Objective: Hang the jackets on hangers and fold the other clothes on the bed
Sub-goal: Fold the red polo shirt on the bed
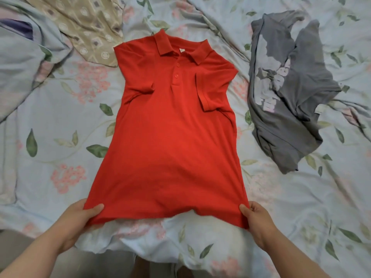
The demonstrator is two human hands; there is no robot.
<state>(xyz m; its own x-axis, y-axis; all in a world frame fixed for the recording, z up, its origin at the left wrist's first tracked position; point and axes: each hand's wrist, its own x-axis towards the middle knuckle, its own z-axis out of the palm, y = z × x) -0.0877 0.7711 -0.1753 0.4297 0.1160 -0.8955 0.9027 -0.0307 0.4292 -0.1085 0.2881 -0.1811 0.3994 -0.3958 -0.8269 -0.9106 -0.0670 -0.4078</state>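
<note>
A red polo shirt (168,137) lies face up on the bed, collar at the far end, both short sleeves folded in over its chest. My left hand (80,219) pinches the hem's left corner, thumb on top. At the hem's right corner, my right hand (257,219) pinches the cloth the same way. The hem is lifted a little off the sheet between the two hands. A crumpled grey T-shirt (287,93) with a pale print lies to the right of the polo, apart from it.
The bed is covered by a light blue floral sheet (60,127). A beige patterned cloth (86,27) lies at the far left, touching the polo's left shoulder. A bunched blue cover (18,63) is at the left edge. The bed's near edge runs below my hands.
</note>
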